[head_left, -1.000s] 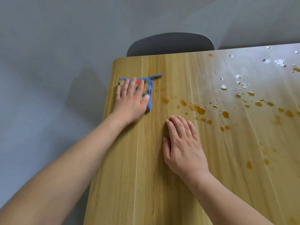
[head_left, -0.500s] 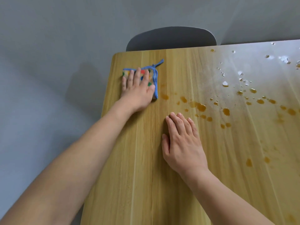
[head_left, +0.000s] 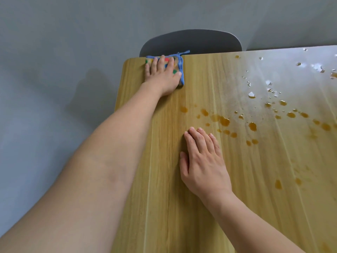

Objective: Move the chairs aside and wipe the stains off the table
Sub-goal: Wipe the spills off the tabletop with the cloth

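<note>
Since the earlier frames the left hand [head_left: 163, 75] has slid the cloth [head_left: 177, 67] away from the person along the table [head_left: 182, 207], from a spot well inside the left corner to the far edge itself, where the cloth's top border now lies along the rim and its loose blue loop pokes past it toward the chair [head_left: 190, 42]. The hand lies flat on the cloth with straight, slightly spread fingers pressing it down, thumb alongside the blue-trimmed right edge; it is not curled round the fabric. The cloth is folded, pale with coloured patches and a blue hem, and is mostly covered by the hand. The right hand [head_left: 204, 165] has stayed where it was, palm down on the wood near the middle of the view, fingers straight and together, holding nothing. The brown stains [head_left: 224, 121] remain unwiped: the nearest drops sit just beyond the right hand's fingertips, between the two hands, and the rest scatter rightward across the table, with glossy droplets in the glare at the far right. The dark grey chair still stands tucked against the far edge of the table, directly behind the cloth. Grey floor [head_left: 54, 88] lies left of the table.
</note>
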Tool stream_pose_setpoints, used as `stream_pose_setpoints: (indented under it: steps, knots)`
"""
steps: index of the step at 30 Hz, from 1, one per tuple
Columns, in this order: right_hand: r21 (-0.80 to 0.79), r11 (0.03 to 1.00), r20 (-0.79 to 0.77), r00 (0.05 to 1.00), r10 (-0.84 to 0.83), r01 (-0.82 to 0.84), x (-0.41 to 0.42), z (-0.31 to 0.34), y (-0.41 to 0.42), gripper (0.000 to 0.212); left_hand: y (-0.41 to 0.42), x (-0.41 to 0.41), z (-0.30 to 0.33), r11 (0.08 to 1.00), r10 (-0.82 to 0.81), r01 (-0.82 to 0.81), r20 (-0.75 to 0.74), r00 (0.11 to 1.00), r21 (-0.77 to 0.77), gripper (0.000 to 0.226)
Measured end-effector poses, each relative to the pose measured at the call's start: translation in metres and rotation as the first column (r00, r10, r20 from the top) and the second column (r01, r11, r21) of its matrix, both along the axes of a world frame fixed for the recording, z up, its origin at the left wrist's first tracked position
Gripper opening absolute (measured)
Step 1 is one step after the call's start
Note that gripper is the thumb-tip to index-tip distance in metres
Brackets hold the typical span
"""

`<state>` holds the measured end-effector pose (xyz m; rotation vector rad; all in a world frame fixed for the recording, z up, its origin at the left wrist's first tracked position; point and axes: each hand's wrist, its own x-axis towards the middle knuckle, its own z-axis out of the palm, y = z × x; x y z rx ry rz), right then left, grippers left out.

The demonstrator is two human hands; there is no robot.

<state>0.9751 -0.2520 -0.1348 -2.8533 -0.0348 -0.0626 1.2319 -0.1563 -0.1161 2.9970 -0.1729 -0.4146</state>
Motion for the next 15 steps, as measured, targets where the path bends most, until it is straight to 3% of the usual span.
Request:
stream_pose_setpoints:
  steps: [5, 15]
  knots:
    - [-0.005, 1.0, 0.014, 1.0, 0.006, -0.006, -0.001, 0.0, 0.0, 0.056, 0.003, -0.017, -0.002, 0.999, -0.026, 0.027, 0.012, 1.0, -0.023, 0.066]
    - [0.108, 0.994, 0.041, 0.999, 0.006, -0.011, -0.003, -0.001, -0.001, 0.051, 0.028, -0.139, -0.013, 0.997, -0.08, 0.08, -0.037, 0.996, -0.005, 0.068]
